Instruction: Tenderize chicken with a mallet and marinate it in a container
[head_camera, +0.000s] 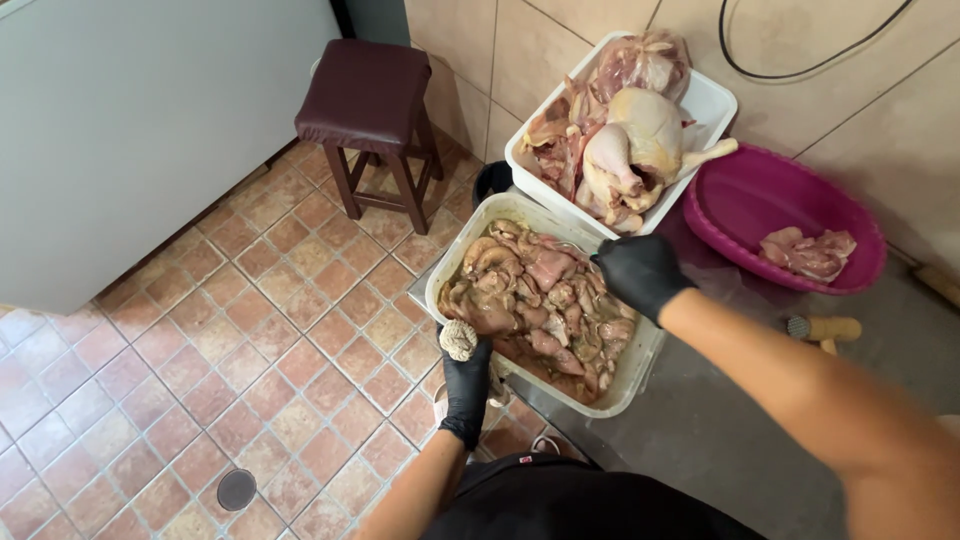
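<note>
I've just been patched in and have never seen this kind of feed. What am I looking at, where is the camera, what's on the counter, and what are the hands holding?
There is no machine here: one camera on a person's head looks down at their own two arms, both in black gloves. The left hand grips the near rim of a white tub of marinated meat pieces, fingers closed around a pale mesh-like wad. The right hand holds the tub's far rim. Behind it on the grey counter sit a white tray of raw chicken and a pink basin with a little meat. A dark stool stands on the tiled floor.
</note>
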